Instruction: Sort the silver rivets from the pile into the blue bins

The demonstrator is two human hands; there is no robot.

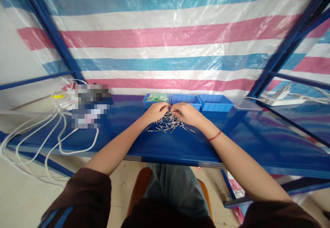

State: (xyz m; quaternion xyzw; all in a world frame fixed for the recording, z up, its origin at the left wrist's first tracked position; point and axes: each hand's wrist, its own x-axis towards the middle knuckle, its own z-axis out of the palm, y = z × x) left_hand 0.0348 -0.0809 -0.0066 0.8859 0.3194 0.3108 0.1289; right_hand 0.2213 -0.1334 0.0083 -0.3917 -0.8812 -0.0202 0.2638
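Observation:
A heap of small metal rivets or pins (168,124) lies on the blue table (160,145) in front of me. My left hand (154,112) and my right hand (187,114) meet just above the far side of the heap, fingers curled together over the pins. The fingertips hide whatever they pinch, so I cannot tell if either holds a pin. A red band circles my right wrist (215,136).
Three blue bins stand in a row behind the hands: one with green parts (156,99), a middle one (187,100), a right one (216,102). A clear tray (244,103) sits further right. White cables (51,132) loop at the left. A striped tarp hangs behind.

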